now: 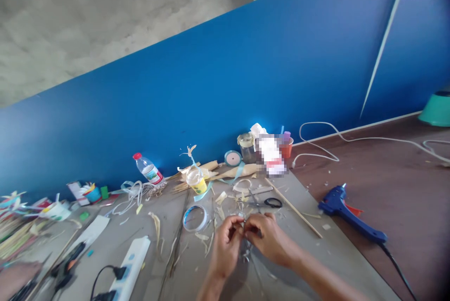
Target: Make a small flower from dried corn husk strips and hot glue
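Observation:
My left hand [229, 241] and my right hand [267, 235] meet low in the middle of the view, both with fingers pinched together. Between the fingertips is something small that I cannot make out. A thin, pale, shiny bit [245, 255] shows just below the fingers. Beyond my hands lie scissors [272, 203] with black handles, among scraps of dried husk [221, 198]. A roll of tape [194, 218] rests flat to the left of my left hand. To the right of my right hand a thin wooden stick [295, 209] lies slantwise.
A blue glue gun [348, 214] lies at right, its cord trailing forward. A white power strip [131, 268] with plugs sits front left. A water bottle [150, 169] and a yellow-white cup [196, 182] stand before the blue partition [211, 90]. Another person's hand [17, 278] shows far left.

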`<state>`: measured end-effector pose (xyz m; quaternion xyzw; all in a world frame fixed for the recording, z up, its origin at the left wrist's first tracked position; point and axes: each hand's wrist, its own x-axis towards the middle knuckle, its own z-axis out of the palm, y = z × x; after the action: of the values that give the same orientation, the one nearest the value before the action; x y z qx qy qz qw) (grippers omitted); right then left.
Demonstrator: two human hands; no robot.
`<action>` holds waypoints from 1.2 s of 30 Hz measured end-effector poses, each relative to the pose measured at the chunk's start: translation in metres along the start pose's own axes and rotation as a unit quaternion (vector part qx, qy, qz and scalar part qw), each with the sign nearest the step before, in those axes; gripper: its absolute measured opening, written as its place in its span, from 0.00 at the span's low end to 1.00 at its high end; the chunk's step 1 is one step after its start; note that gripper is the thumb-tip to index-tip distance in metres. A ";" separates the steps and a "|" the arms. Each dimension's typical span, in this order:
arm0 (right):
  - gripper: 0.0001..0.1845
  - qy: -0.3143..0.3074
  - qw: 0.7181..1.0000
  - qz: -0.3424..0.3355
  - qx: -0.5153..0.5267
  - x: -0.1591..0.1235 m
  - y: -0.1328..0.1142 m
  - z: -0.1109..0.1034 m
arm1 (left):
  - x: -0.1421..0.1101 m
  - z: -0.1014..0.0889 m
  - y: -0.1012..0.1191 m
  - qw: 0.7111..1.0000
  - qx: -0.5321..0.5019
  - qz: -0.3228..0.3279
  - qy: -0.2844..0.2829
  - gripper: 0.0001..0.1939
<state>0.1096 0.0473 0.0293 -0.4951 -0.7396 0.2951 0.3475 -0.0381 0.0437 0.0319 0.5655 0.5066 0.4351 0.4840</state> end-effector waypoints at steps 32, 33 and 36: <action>0.09 0.024 0.996 0.049 0.075 0.001 -0.004 0.004 | 0.007 -0.002 -0.008 0.993 -0.108 -0.024 0.042 0.13; 0.09 0.026 0.996 0.047 0.077 0.001 -0.004 0.004 | 0.009 -0.003 -0.008 0.991 -0.123 -0.025 0.047 0.13; 0.08 0.041 0.994 0.046 0.090 0.001 -0.002 0.002 | 0.014 -0.009 -0.012 0.983 -0.155 -0.018 0.097 0.12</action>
<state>0.1065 0.0470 0.0300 -0.5066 -0.6716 0.3558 0.4071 -0.0472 0.0590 0.0210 0.4295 0.4877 0.5519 0.5225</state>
